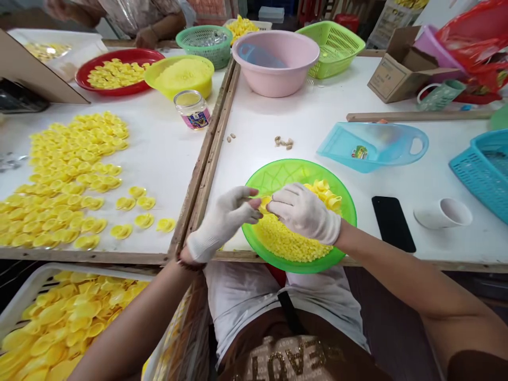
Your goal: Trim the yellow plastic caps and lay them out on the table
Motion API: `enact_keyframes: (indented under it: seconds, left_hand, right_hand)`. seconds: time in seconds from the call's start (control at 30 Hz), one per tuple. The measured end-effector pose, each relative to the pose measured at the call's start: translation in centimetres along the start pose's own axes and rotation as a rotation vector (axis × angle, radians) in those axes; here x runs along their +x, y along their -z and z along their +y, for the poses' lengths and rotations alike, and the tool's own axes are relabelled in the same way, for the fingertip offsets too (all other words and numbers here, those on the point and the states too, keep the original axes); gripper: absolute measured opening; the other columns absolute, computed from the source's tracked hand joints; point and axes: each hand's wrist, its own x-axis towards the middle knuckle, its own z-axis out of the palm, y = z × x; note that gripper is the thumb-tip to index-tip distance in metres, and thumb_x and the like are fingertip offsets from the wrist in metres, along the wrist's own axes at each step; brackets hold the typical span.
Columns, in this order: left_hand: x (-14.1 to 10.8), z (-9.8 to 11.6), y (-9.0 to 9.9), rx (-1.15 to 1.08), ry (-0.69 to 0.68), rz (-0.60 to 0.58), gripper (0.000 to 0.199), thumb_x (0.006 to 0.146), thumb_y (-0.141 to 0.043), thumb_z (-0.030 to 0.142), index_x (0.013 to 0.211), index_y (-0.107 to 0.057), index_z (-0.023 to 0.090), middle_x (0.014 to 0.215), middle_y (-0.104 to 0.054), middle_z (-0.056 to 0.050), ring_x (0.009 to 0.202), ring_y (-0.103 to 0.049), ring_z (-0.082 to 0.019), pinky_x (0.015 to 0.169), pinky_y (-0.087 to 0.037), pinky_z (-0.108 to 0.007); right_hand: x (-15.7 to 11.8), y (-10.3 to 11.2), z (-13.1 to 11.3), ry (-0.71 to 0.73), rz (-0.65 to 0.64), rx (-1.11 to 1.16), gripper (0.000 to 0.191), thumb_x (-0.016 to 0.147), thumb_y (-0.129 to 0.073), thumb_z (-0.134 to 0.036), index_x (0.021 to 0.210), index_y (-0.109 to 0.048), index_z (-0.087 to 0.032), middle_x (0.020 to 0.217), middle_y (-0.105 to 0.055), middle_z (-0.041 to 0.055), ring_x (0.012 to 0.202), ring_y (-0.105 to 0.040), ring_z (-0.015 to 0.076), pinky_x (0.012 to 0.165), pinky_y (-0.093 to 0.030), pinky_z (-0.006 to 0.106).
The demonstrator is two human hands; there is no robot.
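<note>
A round green basin (350, 211) at the table's front edge holds small yellow pellets (293, 244) and, toward its right side, curled yellow pieces (327, 194). Over its left part, my left hand (228, 219), in a white glove with bare fingertips, has its thumb and fingers apart with nothing between them. Close beside it, my right hand (304, 211), also gloved, is bent over the basin with its fingers together. A small yellow cup-shaped piece (265, 204) is at my right fingertips.
Many yellow pieces (79, 159) lie on the left table, past a wooden strip (202, 174). A blue scoop (377, 145), a black phone (393, 223) and a white cup (442, 213) are on the right. A pink basin (275, 74) stands behind; a person (135, 16) is across the table.
</note>
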Motion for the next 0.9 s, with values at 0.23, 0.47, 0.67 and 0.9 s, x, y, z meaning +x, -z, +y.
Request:
enact_keyframes:
  seconds: [0.23,0.47,0.67,0.9]
  left_hand:
    - [2.1,0.0,-1.8,0.010,-0.064,0.054,0.033,0.085,-0.074,0.039,0.105,-0.070,0.013,0.087,-0.074,-0.006,0.074,-0.070,-0.017,0.070,-0.059,-0.030]
    - [1.9,-0.3,-2.1,0.080,-0.034,0.018,0.037,0.085,-0.074,0.045,0.102,-0.076,0.012,0.085,-0.077,-0.008,0.072,-0.072,-0.019,0.071,-0.060,-0.032]
    - [2.2,-1.1,-3.9,0.088,-0.022,-0.163,0.028,0.085,-0.070,0.042,0.081,-0.073,0.014,0.071,-0.071,-0.005,0.068,-0.068,-0.017,0.067,-0.058,-0.028]
    - [2.0,-0.5,-5.7,0.000,0.035,-0.306,0.032,0.083,-0.069,0.047,0.083,-0.071,0.015,0.072,-0.067,-0.002,0.068,-0.067,-0.016,0.070,-0.062,-0.029]
  right_hand:
    - [-3.5,-0.5,-1.6,-0.338,-0.487,0.154,0.020,0.103,-0.052,-0.028,0.106,-0.066,-0.014,0.101,-0.070,0.0122,0.090,-0.064,0.0245,0.081,-0.049,0.038]
    - [-3.7,-1.1,-2.3,-0.520,-0.487,0.549,0.039,0.103,-0.052,-0.039,0.069,-0.052,-0.020,0.063,-0.053,-0.0012,0.059,-0.046,0.0132,0.059,-0.034,0.030]
    - [-1.1,0.8,-1.0,-0.888,0.154,1.485,0.052,0.094,-0.058,-0.066,0.068,-0.041,-0.024,0.053,-0.037,-0.0093,0.041,-0.028,0.0068,0.041,-0.020,0.025]
    - [2.0,1.6,-1.9,-0.892,0.560,1.611,0.060,0.084,-0.068,-0.075,0.065,-0.045,-0.023,0.051,-0.040,-0.0087,0.041,-0.043,0.0076,0.041,-0.030,0.024]
